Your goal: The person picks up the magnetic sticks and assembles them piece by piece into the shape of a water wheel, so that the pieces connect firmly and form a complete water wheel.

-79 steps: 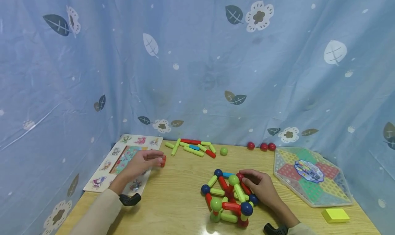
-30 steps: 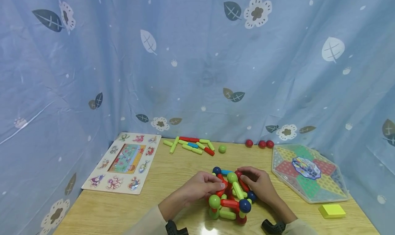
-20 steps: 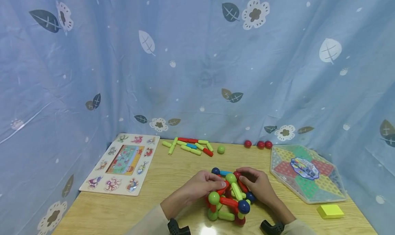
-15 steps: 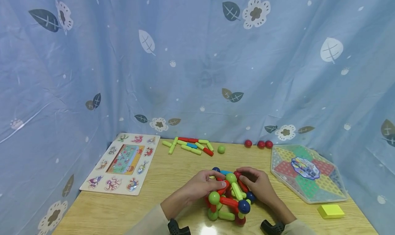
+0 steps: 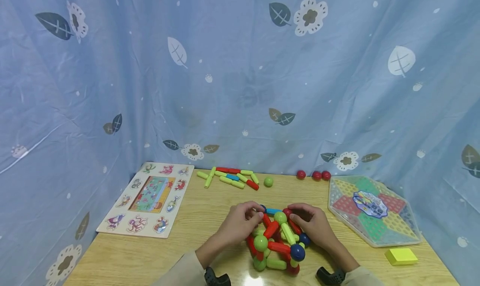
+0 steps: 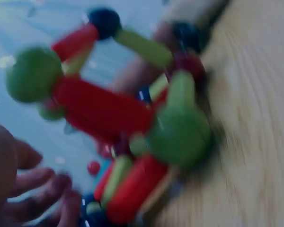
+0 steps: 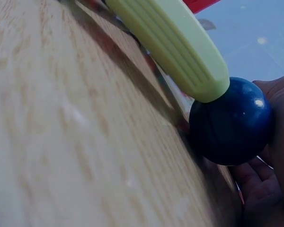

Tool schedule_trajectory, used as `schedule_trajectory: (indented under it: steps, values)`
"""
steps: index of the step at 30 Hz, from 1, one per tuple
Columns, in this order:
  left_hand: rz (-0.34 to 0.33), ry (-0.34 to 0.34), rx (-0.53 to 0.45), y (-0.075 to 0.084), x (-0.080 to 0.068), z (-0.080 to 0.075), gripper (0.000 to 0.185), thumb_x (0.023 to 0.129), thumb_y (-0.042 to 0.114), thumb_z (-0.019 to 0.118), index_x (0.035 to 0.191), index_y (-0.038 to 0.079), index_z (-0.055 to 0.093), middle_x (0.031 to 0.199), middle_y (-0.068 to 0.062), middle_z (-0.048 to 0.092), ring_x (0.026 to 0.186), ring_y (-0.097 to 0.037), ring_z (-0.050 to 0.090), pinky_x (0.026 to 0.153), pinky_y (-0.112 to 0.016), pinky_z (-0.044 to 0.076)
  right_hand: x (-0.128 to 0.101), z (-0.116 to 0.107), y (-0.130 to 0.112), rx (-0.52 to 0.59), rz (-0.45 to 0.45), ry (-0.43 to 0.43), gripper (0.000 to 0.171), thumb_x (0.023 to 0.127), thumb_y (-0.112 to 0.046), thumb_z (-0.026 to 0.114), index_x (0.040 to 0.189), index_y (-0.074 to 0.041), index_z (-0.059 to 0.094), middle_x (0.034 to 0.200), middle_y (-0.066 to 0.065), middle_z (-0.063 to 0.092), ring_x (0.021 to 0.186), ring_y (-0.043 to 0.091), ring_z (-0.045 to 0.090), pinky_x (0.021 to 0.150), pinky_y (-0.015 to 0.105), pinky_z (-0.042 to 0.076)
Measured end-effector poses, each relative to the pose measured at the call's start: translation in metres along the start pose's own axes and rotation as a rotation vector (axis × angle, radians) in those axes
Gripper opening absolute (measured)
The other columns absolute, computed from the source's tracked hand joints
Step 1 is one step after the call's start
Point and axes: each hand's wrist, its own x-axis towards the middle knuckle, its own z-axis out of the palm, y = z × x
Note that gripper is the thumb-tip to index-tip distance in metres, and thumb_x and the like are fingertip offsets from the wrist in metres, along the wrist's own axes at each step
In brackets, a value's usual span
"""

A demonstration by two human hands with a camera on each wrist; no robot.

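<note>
A frame of magnetic rods and balls (image 5: 279, 247) in red, lime, green and blue stands on the table. My left hand (image 5: 238, 223) is at its back left, fingers bent and apart, fingertips right by a dark blue ball (image 5: 263, 208). In the left wrist view its fingers (image 6: 35, 182) hold nothing, and the frame is blurred. A red rod (image 5: 271, 229) spans two green balls across the top. My right hand (image 5: 314, 224) steadies the back right corner, thumb and forefinger pinching a red ball (image 5: 287, 211). Beside that hand, a blue ball (image 7: 232, 120) joins a lime rod (image 7: 175, 45).
Loose magnetic rods (image 5: 229, 177) lie at the back, near a green ball (image 5: 268, 181) and several red balls (image 5: 301, 174). A sea-animal puzzle board (image 5: 170, 220) is on the left. A hexagonal game box (image 5: 339, 215) and a yellow block (image 5: 401, 256) are on the right.
My left hand came from the puzzle board with a red rod, placed it across the frame's top, let go and shifted back toward the blue ball. The right hand kept its hold.
</note>
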Motion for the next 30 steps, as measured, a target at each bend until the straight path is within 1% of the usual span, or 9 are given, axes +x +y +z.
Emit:
schedule_trajectory:
  steps: [2,5,8,12,15,18,24,27,30]
  values:
    - [0.046,0.067,0.191,-0.006,0.0,0.0,0.02,0.106,0.018,0.071,0.123,0.011,0.078,0.107,-0.005,0.077,0.095,-0.016,0.07,0.08,-0.031,0.058,0.0,0.0,0.0,-0.007,-0.002,0.003,0.024,0.103,-0.016,0.079,0.126,-0.011,0.08,0.117,0.007,0.082,0.1,0.005,0.076,0.086,0.023,0.062]
    - [0.045,0.045,0.386,-0.011,-0.001,0.001,0.025,0.099,0.018,0.079,0.124,0.012,0.078,0.114,-0.002,0.069,0.096,-0.014,0.062,0.083,-0.029,0.054,-0.001,-0.003,0.002,0.03,-0.017,-0.056,0.027,0.104,-0.016,0.077,0.13,-0.01,0.078,0.121,0.011,0.081,0.104,0.006,0.076,0.088,0.022,0.062]
    - [0.015,-0.016,0.435,-0.013,-0.004,0.001,0.034,0.095,0.025,0.085,0.126,0.014,0.078,0.114,-0.001,0.062,0.091,-0.012,0.054,0.08,-0.028,0.049,-0.002,-0.009,0.002,0.103,-0.062,-0.193,0.035,0.107,-0.011,0.071,0.142,-0.007,0.071,0.143,0.018,0.072,0.125,0.006,0.071,0.101,0.021,0.058]
    - [-0.006,-0.026,0.46,-0.012,-0.007,0.0,0.032,0.094,0.032,0.087,0.121,0.017,0.079,0.115,0.0,0.059,0.095,-0.012,0.054,0.085,-0.031,0.051,-0.001,-0.014,0.001,0.136,-0.124,-0.333,0.045,0.108,-0.008,0.068,0.153,-0.007,0.063,0.164,0.024,0.052,0.146,0.002,0.055,0.113,0.019,0.049]
    - [-0.02,-0.035,0.476,-0.011,-0.008,0.0,0.029,0.095,0.035,0.086,0.117,0.018,0.08,0.118,0.0,0.06,0.102,-0.014,0.058,0.092,-0.035,0.055,0.0,-0.012,0.001,0.076,-0.154,-0.279,0.048,0.103,-0.008,0.075,0.15,-0.006,0.064,0.161,0.026,0.054,0.136,0.009,0.065,0.107,0.021,0.055]
    - [-0.037,-0.025,0.474,-0.01,-0.009,-0.001,0.029,0.094,0.035,0.086,0.116,0.016,0.081,0.115,-0.001,0.064,0.102,-0.015,0.059,0.091,-0.034,0.055,0.001,-0.007,0.001,0.009,-0.16,-0.148,0.045,0.099,-0.006,0.081,0.142,-0.003,0.069,0.147,0.022,0.064,0.117,0.02,0.073,0.096,0.025,0.062]
    - [-0.056,0.051,0.492,-0.01,-0.01,-0.002,0.031,0.094,0.032,0.086,0.115,0.009,0.081,0.108,-0.004,0.067,0.097,-0.017,0.058,0.085,-0.035,0.054,0.0,-0.003,0.0,-0.029,-0.094,0.013,0.028,0.103,-0.012,0.077,0.131,-0.008,0.075,0.123,0.011,0.073,0.102,0.011,0.071,0.086,0.023,0.061]
    - [-0.056,0.012,0.5,-0.007,-0.011,-0.004,0.03,0.095,0.033,0.085,0.114,0.01,0.082,0.107,-0.004,0.067,0.098,-0.017,0.058,0.085,-0.034,0.053,0.0,-0.004,0.0,-0.031,-0.118,0.015,0.024,0.103,-0.006,0.075,0.128,-0.007,0.077,0.12,0.011,0.076,0.102,0.007,0.072,0.086,0.022,0.061]
    - [-0.06,-0.09,0.466,-0.005,-0.012,-0.011,0.027,0.098,0.037,0.083,0.116,0.016,0.084,0.108,0.001,0.071,0.101,-0.014,0.059,0.088,-0.033,0.052,-0.001,-0.007,0.001,-0.033,-0.161,0.005,0.024,0.102,0.0,0.074,0.125,-0.007,0.078,0.119,0.012,0.078,0.104,0.007,0.073,0.087,0.021,0.061]
